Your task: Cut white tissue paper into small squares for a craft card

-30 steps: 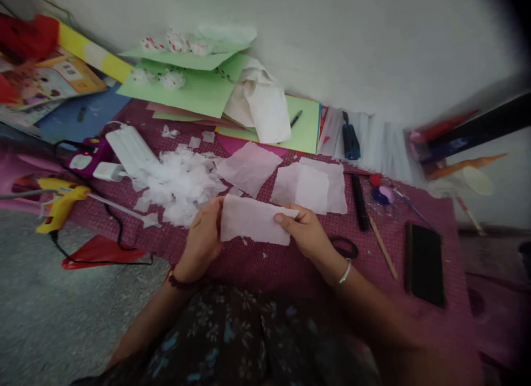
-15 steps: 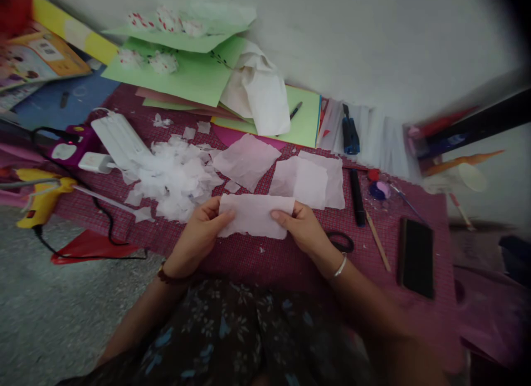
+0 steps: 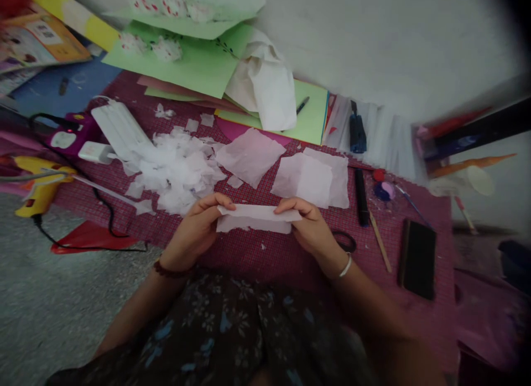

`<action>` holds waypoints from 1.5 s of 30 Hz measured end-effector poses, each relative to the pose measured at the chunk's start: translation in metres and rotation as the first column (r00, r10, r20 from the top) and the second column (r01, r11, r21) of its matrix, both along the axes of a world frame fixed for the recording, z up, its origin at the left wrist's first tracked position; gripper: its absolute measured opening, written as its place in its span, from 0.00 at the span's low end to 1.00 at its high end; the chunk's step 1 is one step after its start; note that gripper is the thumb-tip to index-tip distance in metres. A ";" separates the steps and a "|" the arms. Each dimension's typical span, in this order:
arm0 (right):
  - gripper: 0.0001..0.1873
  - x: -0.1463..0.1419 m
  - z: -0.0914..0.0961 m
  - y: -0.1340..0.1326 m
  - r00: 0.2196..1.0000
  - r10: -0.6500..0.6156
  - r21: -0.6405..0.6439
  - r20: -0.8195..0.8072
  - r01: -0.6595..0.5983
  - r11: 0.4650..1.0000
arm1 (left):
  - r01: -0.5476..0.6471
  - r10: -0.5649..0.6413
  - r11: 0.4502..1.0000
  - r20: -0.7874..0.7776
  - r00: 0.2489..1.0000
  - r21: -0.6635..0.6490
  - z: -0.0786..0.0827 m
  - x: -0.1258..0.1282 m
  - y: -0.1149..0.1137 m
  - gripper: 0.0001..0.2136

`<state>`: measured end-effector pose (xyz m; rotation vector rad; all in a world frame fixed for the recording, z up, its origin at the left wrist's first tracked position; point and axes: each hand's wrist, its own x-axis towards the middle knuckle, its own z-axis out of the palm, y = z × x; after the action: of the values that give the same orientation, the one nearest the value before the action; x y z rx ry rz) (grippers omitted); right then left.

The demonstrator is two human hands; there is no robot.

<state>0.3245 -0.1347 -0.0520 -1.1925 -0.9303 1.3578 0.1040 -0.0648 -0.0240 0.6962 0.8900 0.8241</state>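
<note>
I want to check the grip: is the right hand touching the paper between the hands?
Touching. The head view shows the right hand with its fingertips pressed over the folded paper near its right end.

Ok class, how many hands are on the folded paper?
2: the left hand at the left end of the paper, the right hand at its right end. None seem hidden.
</note>
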 end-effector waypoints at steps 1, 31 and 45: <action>0.09 0.001 0.000 0.000 1.000 0.006 0.015 -0.006 -0.006 1.000 | -0.002 0.002 1.000 0.000 1.000 0.011 0.000 0.000 0.000 0.03; 0.05 -0.012 0.017 0.001 0.984 -0.015 -0.020 0.180 0.019 1.000 | -0.326 0.315 0.945 0.214 0.925 0.016 0.006 0.003 -0.004 0.16; 0.06 -0.017 0.024 -0.003 0.915 0.078 0.024 0.395 -0.095 0.995 | -0.005 0.041 0.966 0.134 0.990 -0.260 -0.012 0.027 -0.027 0.10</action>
<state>0.3073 -0.1372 -0.0278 -1.4366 -1.3029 1.1777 0.1309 -0.0922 -0.0358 0.3955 0.8623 0.7505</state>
